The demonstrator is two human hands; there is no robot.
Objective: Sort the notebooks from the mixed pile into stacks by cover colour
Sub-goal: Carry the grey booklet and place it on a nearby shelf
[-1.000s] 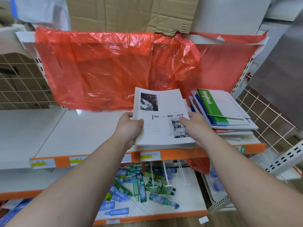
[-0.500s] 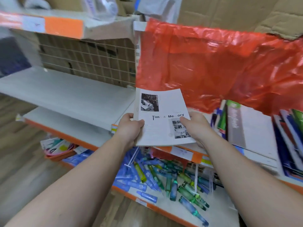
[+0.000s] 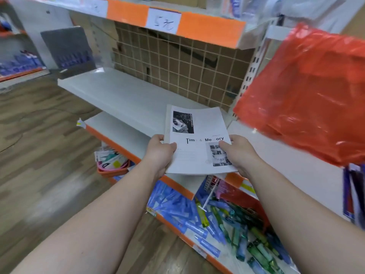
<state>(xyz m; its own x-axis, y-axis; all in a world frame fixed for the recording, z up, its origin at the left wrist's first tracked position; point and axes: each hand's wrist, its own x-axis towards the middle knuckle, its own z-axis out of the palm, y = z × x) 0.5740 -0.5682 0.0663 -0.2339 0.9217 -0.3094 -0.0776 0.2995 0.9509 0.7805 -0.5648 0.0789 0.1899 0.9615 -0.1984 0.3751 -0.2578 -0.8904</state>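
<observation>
**One white notebook [image 3: 197, 135] in transit, leftward**

- Bare white shelf [image 3: 122, 95], left bay: newly swung into view.
- Left hand [image 3: 160, 153]: clamped on the notebook's left edge, thumb on top.
- Notebook, "Time & Memory" cover: held flat over the shelf's front lip, not set down.
- Right hand [image 3: 239, 153]: gripping the right edge likewise.
- Red plastic sheet [image 3: 308, 91] and mixed pile [image 3: 353, 194]: now shifted to the far right, blurred.
- Judged: a white stack is being started on the left shelf, well apart from the pile.
</observation>
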